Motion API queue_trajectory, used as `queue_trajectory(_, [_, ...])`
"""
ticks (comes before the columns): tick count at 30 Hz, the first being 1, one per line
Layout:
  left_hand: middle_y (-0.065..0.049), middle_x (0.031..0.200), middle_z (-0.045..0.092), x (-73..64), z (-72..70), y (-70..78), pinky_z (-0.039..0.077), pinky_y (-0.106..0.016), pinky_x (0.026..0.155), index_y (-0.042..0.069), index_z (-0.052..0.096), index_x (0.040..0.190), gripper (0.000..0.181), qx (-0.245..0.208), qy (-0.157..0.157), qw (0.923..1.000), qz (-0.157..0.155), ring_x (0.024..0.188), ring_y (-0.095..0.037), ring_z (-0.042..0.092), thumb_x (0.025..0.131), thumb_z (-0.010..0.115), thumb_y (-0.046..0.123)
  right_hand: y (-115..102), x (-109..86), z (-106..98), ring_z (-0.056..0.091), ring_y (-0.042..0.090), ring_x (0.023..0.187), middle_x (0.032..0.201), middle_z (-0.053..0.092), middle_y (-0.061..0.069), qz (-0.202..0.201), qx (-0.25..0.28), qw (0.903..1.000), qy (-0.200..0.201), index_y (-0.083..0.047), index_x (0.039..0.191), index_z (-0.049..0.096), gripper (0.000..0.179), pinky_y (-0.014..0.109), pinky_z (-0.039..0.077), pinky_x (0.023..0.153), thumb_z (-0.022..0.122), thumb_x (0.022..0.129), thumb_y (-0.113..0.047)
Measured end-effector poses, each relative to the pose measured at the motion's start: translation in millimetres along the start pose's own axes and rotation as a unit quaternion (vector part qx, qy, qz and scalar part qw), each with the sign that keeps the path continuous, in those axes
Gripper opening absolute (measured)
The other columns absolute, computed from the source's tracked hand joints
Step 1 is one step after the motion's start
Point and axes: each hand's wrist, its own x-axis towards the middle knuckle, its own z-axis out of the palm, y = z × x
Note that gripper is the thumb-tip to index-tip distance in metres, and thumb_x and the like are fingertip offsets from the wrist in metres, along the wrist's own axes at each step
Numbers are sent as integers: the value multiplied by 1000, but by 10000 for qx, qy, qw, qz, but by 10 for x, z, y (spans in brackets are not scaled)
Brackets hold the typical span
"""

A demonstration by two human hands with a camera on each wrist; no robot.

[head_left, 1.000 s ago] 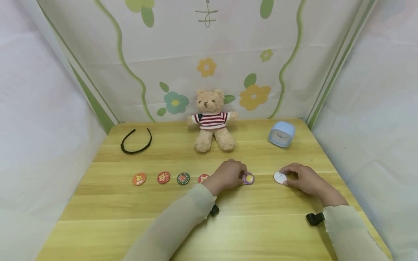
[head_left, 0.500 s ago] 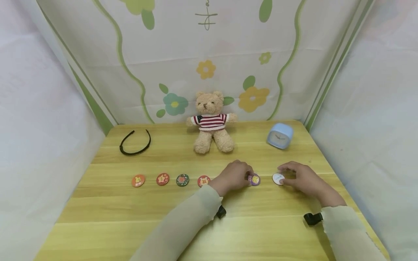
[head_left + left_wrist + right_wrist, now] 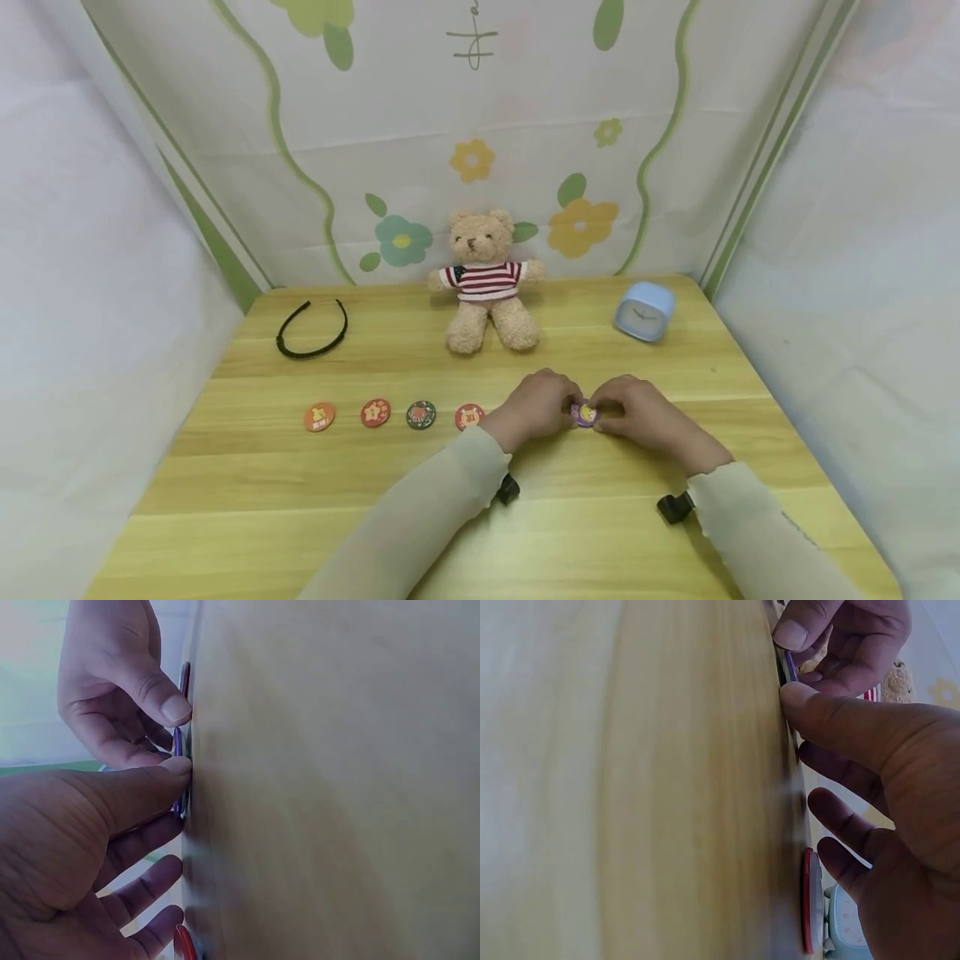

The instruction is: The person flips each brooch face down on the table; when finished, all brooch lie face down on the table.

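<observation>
A round purple button badge [image 3: 585,414] with a yellow figure lies between my two hands at the tabletop. My left hand [image 3: 536,404] pinches its left edge between thumb and index finger. From the other side, the thumb and index finger of my right hand [image 3: 648,417] grip its right edge. Seen edge-on in the left wrist view, the purple badge [image 3: 178,742] stands out between both thumbs. A red-edged badge with a pale upper side [image 3: 810,900] lies close by my right hand's other fingers; the right hand hides it in the head view.
Left of my hands, a red badge [image 3: 469,417], a green badge [image 3: 421,414], another red badge [image 3: 376,412] and an orange badge [image 3: 319,416] form a row. Behind are a black headband [image 3: 311,353], a teddy bear [image 3: 487,283] and a blue clock [image 3: 645,311]. Fabric walls surround the table.
My right hand has left the white-faced badge and moved left to the purple badge. My left hand slid the purple badge slightly right, then stayed there.
</observation>
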Motion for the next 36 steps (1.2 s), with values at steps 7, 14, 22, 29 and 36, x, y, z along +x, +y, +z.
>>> queue_trajectory(7, [16,123,80,-28,-47,-22,53,-29,107,29,84,124,21,-17,15,9998,204,116,-9,71,105,76,34,9,0,-17,68,22,118,120,79,-10,-323,-274,9989,179,-23,115,85,17,52,55,104,82,99,-19])
queue_trajectory(14, [12,119,82,-43,-70,-37,58,-26,98,26,85,122,22,-165,-11,9992,362,109,-4,75,112,65,29,38,-34,-23,72,21,114,116,81,-10,-185,-256,9979,560,-27,117,85,17,52,59,99,72,107,-23])
queue_trajectory(22, [11,107,81,-3,-26,-5,57,-30,97,23,82,119,18,-178,351,9992,-61,96,-5,71,110,67,26,-20,54,32,73,22,113,113,77,-6,337,242,9980,480,-27,116,69,21,51,59,97,80,101,-18])
queue_trajectory(29, [6,99,78,13,-5,23,54,-22,73,22,66,132,23,-648,199,9967,-456,81,-4,67,109,69,23,-52,54,17,71,18,113,115,76,-7,388,254,9987,215,-25,121,70,34,50,56,99,87,94,-13])
queue_trajectory(36, [11,78,64,52,-2,102,46,-22,69,20,71,126,21,-433,86,9987,-237,72,-8,56,106,74,25,10,-6,-34,70,24,117,117,77,-7,491,137,9984,236,-23,119,76,31,54,56,101,89,92,-14])
